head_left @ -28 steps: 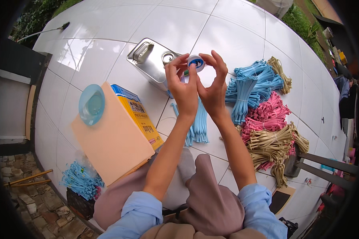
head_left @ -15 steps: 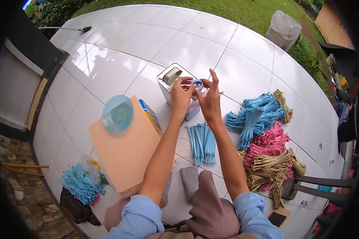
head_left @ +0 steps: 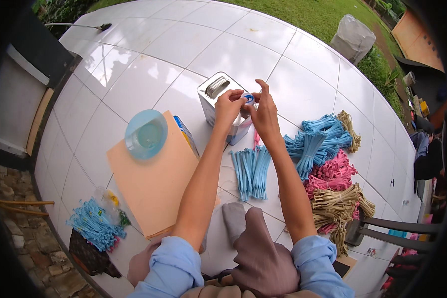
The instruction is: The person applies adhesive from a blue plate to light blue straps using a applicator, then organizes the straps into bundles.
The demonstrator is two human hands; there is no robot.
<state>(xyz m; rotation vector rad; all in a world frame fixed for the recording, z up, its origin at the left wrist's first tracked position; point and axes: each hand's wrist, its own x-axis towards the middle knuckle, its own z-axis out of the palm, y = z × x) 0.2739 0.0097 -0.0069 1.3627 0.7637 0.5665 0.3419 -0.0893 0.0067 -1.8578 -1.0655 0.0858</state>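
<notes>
A small round blue-and-white ring-like piece (head_left: 248,99) is between my two hands. I cannot make out whether it is a cap or a spool. My left hand (head_left: 227,108) pinches it from the left with thumb and fingers. My right hand (head_left: 264,113) grips its right side, one finger raised. Below them stands a rectangular metal tin (head_left: 207,102) with a carry handle (head_left: 217,87) on top. The hands partly cover the tin's near right end. Nearer me lie two blue bundles of cords (head_left: 251,174) on the tiles, a pink strip (head_left: 257,139) just beyond them.
At left, a translucent blue bowl (head_left: 146,135) rests on a peach board (head_left: 146,191). Blue (head_left: 328,134), pink (head_left: 333,174) and tan bundles (head_left: 335,206) pile up at right. A loose blue bundle (head_left: 95,226) lies lower left. Dark chair slats (head_left: 400,226) reach in at right.
The view has shifted slightly. My hands stay together at the blue-and-white piece, and its ring has turned a little. My fingers have changed position slightly.
</notes>
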